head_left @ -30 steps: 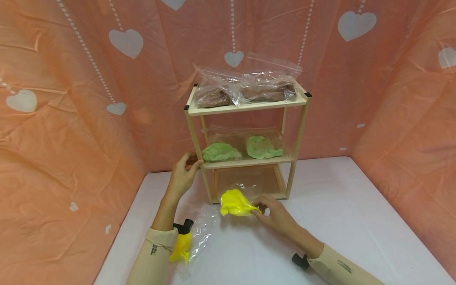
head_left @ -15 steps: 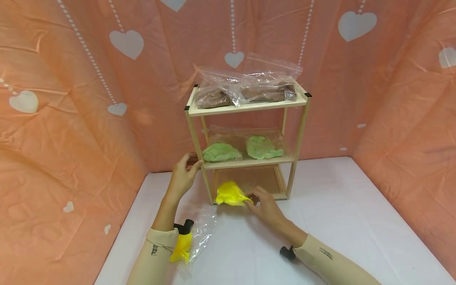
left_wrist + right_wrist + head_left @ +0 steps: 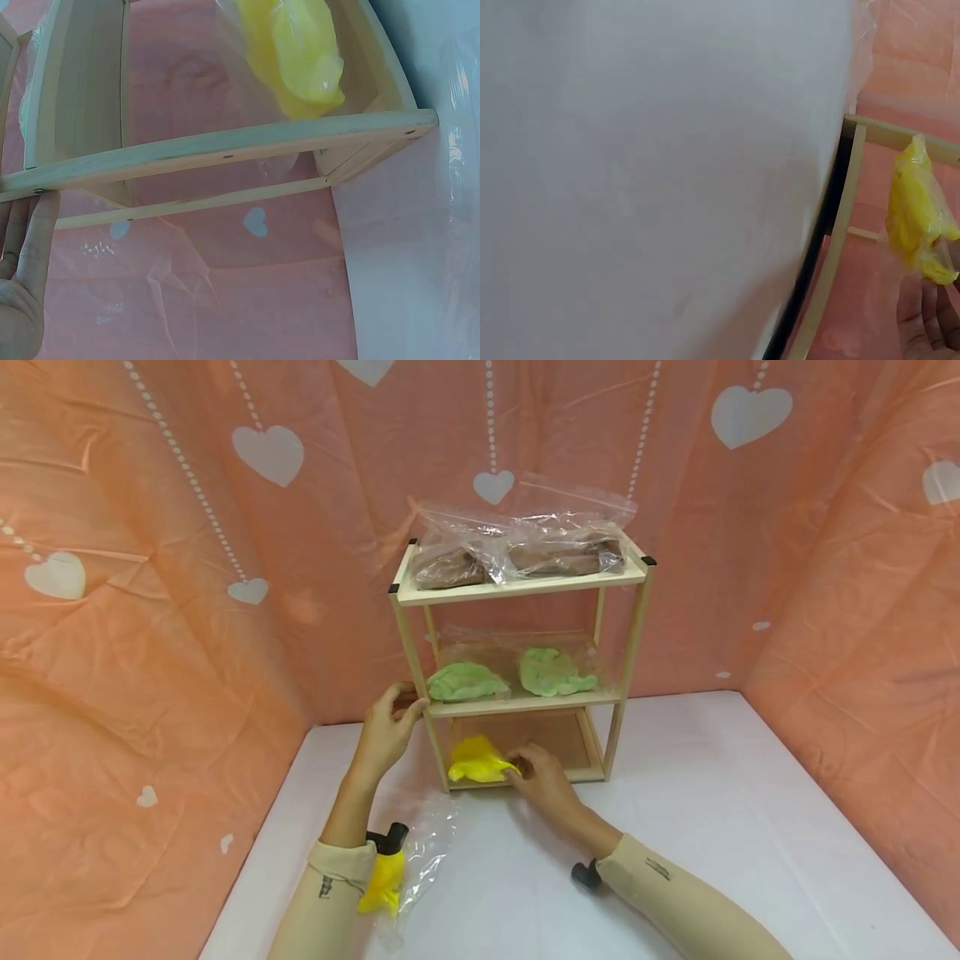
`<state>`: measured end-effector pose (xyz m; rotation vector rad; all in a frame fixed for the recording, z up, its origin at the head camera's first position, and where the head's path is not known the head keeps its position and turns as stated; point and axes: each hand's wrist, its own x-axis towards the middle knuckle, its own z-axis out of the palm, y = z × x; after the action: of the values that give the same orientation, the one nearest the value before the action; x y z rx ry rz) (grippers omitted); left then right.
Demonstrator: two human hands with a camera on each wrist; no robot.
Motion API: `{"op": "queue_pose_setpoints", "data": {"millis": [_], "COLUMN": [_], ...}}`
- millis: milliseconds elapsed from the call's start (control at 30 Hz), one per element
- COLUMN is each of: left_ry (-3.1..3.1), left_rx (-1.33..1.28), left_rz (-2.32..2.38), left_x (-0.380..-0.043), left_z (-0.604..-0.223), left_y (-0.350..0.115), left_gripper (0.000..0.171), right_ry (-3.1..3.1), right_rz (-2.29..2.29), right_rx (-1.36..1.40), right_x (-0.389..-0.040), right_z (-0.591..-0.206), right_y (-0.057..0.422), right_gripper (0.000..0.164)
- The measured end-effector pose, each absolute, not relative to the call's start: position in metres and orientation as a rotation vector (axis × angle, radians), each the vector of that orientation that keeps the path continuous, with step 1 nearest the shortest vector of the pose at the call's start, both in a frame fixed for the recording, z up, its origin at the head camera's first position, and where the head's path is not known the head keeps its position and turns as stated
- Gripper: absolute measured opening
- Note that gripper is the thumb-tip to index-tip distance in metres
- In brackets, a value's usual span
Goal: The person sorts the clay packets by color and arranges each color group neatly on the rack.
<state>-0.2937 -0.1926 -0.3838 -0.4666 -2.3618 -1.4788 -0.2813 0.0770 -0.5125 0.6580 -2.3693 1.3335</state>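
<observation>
My right hand pinches the right corner of a clear plastic bag of yellow clay. That bag is at the left of the wooden rack's bottom shelf, just inside its front edge; whether it touches the shelf I cannot tell. In the right wrist view, the yellow bag hangs by the fingers. My left hand grips the left front post of the small wooden rack at middle-shelf height, thumb in front. The left wrist view shows fingers against the rack's side frame.
Bags of green clay lie on the middle shelf, and bags of brown clay on the top. Another bag of yellow clay lies on the white table under my left forearm. A pink heart-print cloth hangs behind.
My right hand has moved left and forward, carrying the yellow bag from in front of the rack to the left of its bottom shelf. The left hand has stayed on the post.
</observation>
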Motion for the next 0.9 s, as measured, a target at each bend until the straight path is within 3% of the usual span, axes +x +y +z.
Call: {"op": "queue_pose_setpoints", "data": {"millis": [900], "left_ry": [-2.361], "left_rx": [-0.477], "left_rz": [-1.467], "left_x": [-0.293], "left_z": [-0.384], "left_y": [-0.193], "left_gripper": [0.03], "right_ry": [-2.474], "right_rz": [1.403], "right_rx": [0.442], "right_x": [-0.303], "right_z": [-0.518], "right_y": [0.064], "right_gripper": [0.014]}}
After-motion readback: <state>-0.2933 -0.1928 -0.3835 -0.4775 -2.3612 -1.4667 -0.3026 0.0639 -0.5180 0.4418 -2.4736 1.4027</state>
